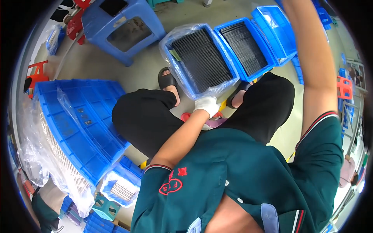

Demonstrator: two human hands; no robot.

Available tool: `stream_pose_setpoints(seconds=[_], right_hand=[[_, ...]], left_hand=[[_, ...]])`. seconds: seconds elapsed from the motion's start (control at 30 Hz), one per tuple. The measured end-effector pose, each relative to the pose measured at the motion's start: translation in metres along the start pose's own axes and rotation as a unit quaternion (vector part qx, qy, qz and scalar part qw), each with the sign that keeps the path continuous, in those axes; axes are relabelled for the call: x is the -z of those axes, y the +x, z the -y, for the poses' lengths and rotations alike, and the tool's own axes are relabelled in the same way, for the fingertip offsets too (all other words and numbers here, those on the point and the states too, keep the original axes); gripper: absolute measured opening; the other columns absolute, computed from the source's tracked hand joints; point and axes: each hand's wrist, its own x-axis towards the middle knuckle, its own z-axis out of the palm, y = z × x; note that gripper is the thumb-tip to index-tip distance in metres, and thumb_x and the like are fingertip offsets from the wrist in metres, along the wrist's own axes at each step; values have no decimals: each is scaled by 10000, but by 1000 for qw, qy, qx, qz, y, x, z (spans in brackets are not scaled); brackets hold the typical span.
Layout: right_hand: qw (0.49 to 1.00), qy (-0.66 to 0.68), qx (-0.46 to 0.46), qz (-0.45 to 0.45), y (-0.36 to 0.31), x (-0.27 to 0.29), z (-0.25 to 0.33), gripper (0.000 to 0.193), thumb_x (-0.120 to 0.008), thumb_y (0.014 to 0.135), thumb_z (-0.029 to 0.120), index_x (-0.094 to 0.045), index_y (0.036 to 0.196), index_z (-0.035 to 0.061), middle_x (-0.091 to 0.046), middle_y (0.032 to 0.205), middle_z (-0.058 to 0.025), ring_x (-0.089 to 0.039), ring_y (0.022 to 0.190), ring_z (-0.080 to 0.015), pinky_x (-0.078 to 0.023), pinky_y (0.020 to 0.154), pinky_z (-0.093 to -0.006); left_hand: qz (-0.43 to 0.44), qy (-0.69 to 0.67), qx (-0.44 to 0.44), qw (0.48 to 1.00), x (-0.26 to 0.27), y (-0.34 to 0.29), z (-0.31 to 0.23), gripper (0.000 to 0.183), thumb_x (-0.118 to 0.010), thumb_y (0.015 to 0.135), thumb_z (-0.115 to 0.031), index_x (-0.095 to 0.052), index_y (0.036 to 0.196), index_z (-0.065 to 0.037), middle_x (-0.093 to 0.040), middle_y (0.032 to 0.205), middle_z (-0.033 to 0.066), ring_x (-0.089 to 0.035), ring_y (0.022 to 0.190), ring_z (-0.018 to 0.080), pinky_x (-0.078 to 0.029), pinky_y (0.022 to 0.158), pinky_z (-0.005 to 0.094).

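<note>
My left hand (207, 106), in a white glove, is at the near end of a blue bin (228, 62) lined with clear plastic. Its fingers look curled in, but the fingertips are hidden, and whatever they may grip does not show. Tightly packed rows of thin black pieces (200, 58) fill this bin, with a small yellowish-green piece (175, 55) at its left side. My right arm (316, 58) stretches up past the top edge, so the right hand is out of sight. Nearest to that arm are a second blue bin (265, 71) of black pieces and another blue bin (285, 35).
A large blue stool (93, 23) stands ahead on the left. Blue crates (77, 120) are stacked at my left, with clear plastic (35, 155) draped over them. Lower down sits a plastic-lined box (122, 190) of pale pieces. My legs (143, 116) straddle the near bin. Red stools (344, 87) lie farther off.
</note>
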Motion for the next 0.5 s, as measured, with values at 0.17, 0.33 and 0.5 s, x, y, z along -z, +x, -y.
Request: stream_pose_setpoints(seconds=[0.17,0.33,0.5], right_hand=[[966,154,-202,49,-159,9,-88,262,-668,842,207,-673,1045,40,-676,938,-53,-625,817,-160,-507,738,-283],[885,331,-327,5,-230,-5,-110,188,-652,850,61,-666,1026,-3,-652,865,-44,-597,762,-109,-516,728,-241],[893,281,-351,-31,-249,23,-121,170,-646,868,97,-669,1010,6,-635,817,-44,-572,704,-96,-507,689,-229]], left_hand=[[19,18,-5,1000,-7,9,-21,401,-524,865,-416,-658,1077,-104,-644,1098,168,-618,1020,328,-480,871,433],[7,28,-20,999,-22,21,-20,370,-538,856,-381,-679,1016,-80,-658,1038,174,-628,983,339,-479,859,433],[-84,-19,48,995,-11,69,-28,377,-497,853,-384,-682,1029,-106,-641,1089,180,-612,1013,353,-481,873,443]])
